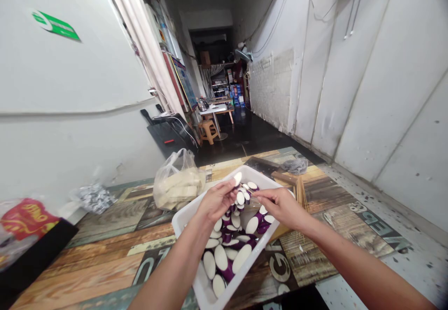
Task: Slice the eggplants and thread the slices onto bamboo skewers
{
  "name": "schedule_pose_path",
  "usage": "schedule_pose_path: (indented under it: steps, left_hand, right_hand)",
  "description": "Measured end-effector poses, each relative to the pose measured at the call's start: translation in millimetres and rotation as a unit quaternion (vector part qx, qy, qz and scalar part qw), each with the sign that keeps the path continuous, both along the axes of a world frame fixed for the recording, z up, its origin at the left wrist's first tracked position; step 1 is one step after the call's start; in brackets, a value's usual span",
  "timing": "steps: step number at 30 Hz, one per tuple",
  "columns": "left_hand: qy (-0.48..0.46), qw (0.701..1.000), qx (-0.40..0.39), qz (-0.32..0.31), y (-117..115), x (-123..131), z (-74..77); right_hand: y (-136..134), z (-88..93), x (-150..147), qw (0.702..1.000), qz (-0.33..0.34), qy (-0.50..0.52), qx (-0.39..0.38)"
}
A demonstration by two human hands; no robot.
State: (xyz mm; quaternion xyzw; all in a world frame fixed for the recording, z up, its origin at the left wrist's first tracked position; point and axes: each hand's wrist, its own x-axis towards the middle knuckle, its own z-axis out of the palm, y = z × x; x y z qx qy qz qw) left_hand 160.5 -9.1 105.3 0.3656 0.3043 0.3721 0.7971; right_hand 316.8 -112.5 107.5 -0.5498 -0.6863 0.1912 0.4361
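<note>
My left hand (217, 201) pinches a cut eggplant piece (238, 178), white-fleshed with purple skin, above a white plastic tub (179, 217). Opposite it, my right hand (280, 206) closes its fingers on a thin wooden skewer (249, 189) directed toward the left hand. Whether the skewer's tip enters the piece is hard to make out. Below both hands, several eggplant pieces (221, 257) fill the tub, their pale oval faces showing. Just beyond my right hand lies a bundle of skewers (301, 192).
A clear plastic bag (178, 186) of pale pieces stands left of the tub. Behind the tub lie a wooden handle (284, 177) and crumpled grey plastic (294, 165). A black box (42, 249) with red packaging (26, 219) sits far left. Walls flank both sides.
</note>
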Motion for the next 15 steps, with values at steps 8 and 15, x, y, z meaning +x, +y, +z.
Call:
schedule_pose_path:
  steps: [8,15]
  left_hand:
    - [0.006,1.0,0.022,0.008,-9,10,-4.4]
    - [0.006,0.999,0.034,0.003,-7,11,-6.9]
  right_hand:
    - [17,-8.8,0,1.0,-0.014,-0.007,0.013]
    - [-1,-14.9,17,0.997,-0.045,-0.064,0.01]
